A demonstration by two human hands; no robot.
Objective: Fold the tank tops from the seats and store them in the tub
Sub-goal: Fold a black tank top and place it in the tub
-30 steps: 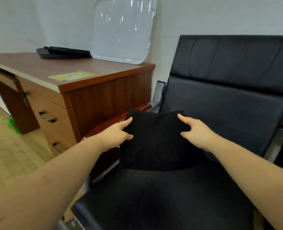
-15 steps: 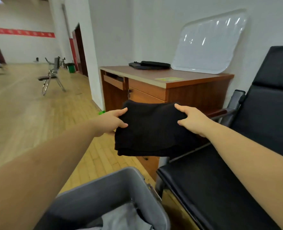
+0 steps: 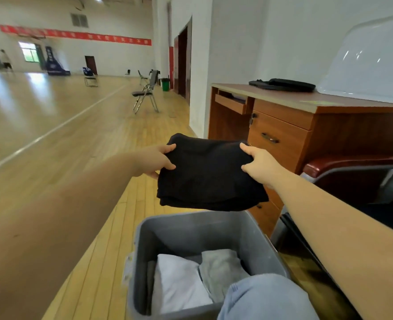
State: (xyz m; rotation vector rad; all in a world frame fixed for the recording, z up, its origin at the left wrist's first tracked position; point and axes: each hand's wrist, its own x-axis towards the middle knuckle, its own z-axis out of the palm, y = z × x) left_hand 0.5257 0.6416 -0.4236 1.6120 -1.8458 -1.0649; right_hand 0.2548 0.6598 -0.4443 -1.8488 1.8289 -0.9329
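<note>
Left hand [image 3: 155, 161] and right hand [image 3: 259, 166] pinch a folded black tank top [image 3: 208, 174] above the grey tub [image 3: 191, 229]; folded white [image 3: 179, 282] and grey [image 3: 221, 269] pieces already inside. Lowering remains.

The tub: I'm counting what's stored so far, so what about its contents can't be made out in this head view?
- Near part of the grey tub: hidden by the knee in jeans and cut by the bottom edge.
- Whatever lies under the white fold and grey fold: covered, so no count.
- Dark strip at the tub's left wall: too shadowed to identify.
</note>
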